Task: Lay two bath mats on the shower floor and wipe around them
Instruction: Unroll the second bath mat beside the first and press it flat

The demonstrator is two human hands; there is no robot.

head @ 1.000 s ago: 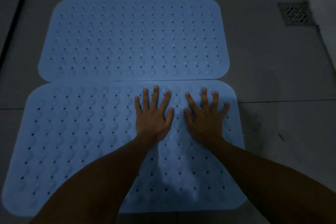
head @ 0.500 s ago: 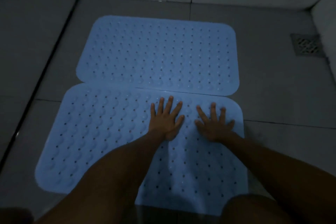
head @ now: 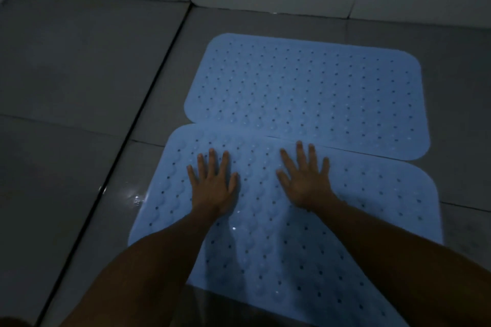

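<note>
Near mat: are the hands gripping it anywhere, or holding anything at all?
Nothing is held. The left hand and right hand lie flat, fingers spread, on the near mat.

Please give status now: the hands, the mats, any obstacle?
Left hand and right hand flat, open on near mat. Far mat laid, edges touching. No cloth visible. Nothing blocking.

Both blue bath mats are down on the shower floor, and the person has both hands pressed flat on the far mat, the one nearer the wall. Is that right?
Not quite. In the head view the left hand and right hand lie flat, fingers spread, on the near bath mat, not the far bath mat by the wall. The rest holds: both blue mats are down on the shower floor.
</note>
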